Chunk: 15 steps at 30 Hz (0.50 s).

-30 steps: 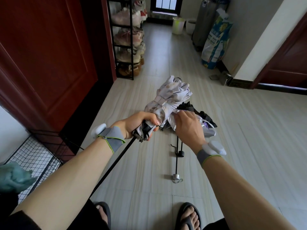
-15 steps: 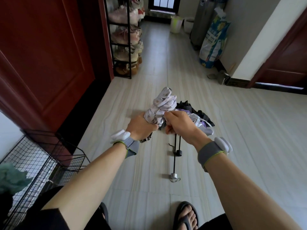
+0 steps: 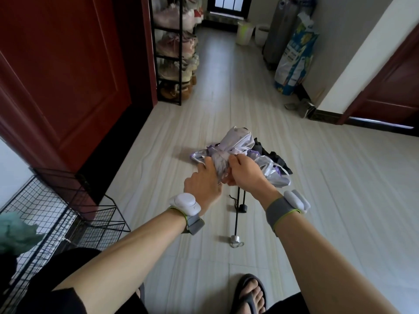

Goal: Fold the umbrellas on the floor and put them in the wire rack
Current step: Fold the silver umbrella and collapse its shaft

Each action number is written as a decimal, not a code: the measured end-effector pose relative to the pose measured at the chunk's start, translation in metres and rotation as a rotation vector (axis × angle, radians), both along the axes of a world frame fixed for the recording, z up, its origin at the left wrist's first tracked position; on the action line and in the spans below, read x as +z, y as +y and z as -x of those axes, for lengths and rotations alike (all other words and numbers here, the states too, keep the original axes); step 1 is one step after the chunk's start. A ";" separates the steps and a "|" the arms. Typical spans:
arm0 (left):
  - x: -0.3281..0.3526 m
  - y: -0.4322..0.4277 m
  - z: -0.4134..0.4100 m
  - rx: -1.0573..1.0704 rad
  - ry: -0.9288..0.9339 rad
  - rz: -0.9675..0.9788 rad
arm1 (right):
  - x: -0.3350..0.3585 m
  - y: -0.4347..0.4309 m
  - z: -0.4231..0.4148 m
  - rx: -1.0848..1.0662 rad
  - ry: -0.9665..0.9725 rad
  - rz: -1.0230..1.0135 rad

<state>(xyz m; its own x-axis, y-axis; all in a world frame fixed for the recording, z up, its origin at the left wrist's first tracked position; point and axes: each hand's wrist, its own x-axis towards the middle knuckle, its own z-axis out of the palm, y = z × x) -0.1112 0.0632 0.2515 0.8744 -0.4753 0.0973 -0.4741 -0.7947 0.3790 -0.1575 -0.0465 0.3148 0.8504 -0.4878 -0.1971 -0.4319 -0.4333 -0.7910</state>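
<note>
One wire rack (image 3: 56,214) stands at the left edge of the floor (image 3: 340,200). Since a second ago the pale umbrella (image 3: 235,141) has sunk lower and bunched shorter, so the folding is likely nearly done. The left hand (image 3: 204,182) has its grip wrapped round the canopy, and the right hand (image 3: 244,171) pinches it. Two more lie behind: a black umbrella (image 3: 269,155) and a silver-purple umbrella (image 3: 272,175).

The held umbrella (image 3: 235,141) is pale lilac-white, with what may be a grey dotted print. At its 3 o'clock lies a black umbrella (image 3: 273,157). The wire rack (image 3: 56,214) is black (teal cloth (image 3: 15,232) at 8 o'clock), the door (image 3: 68,64) dark red, and the floor (image 3: 340,200) pale streaked grey.
</note>
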 end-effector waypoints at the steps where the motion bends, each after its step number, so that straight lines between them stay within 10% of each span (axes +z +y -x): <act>1: 0.000 0.001 0.001 0.006 0.007 0.004 | 0.002 0.000 0.002 0.026 0.009 0.025; 15: 0.007 0.005 -0.004 0.058 -0.025 -0.054 | 0.003 -0.013 0.010 0.053 -0.048 -0.141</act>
